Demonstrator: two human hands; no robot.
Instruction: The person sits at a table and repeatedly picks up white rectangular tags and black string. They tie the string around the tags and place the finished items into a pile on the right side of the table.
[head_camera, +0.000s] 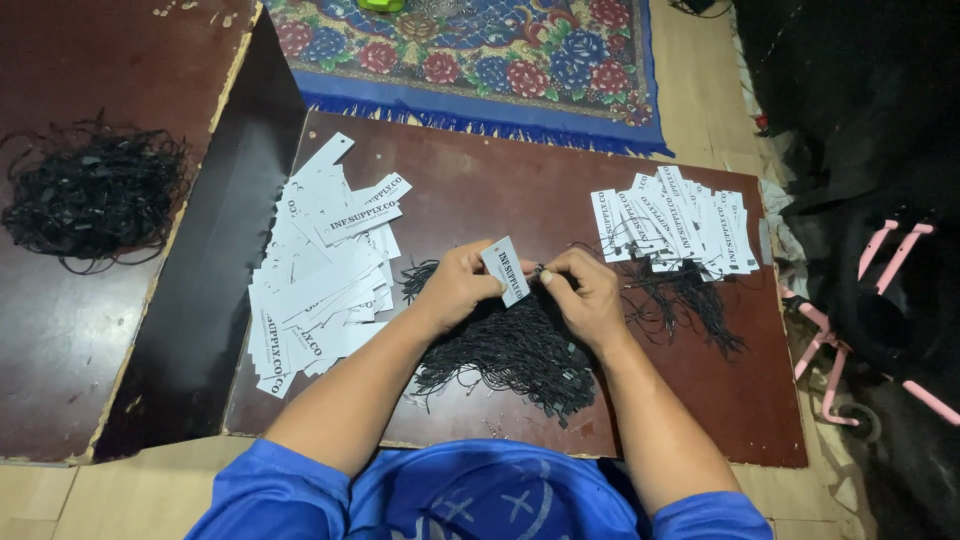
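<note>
While the person sits over the dark brown counter (480, 170), both hands meet near its middle, above a loose heap of black strings (510, 350). The left hand (455, 285) is pinched shut on a small white card tag (505, 270), thumb and fingers clamped along its lower left edge so that it stands tilted between the two hands. The right hand (590, 295) has its fingertips closed together at the tag's right edge, seemingly on the end of a thin black string; the string itself is too fine to make out there.

The tag looks light and fairly stiff, a flat piece of card that would bend or crease if squeezed across its face, so a hold on the edges, as the left hand has, seems the safe one. The strings look soft, limp and prone to tangling; one is probably best taken near its tip, between thumb and forefinger.

To the left of the hands lies a spread pile of plain white tags (320, 270), overlapping at many angles. To the right lies a neater row of tags with strings (675, 230), their black cords trailing toward the person. A second bundle of black strings (90, 195) rests on a separate brown board at far left, well apart. A floral rug (470, 50) lies beyond the counter.
</note>
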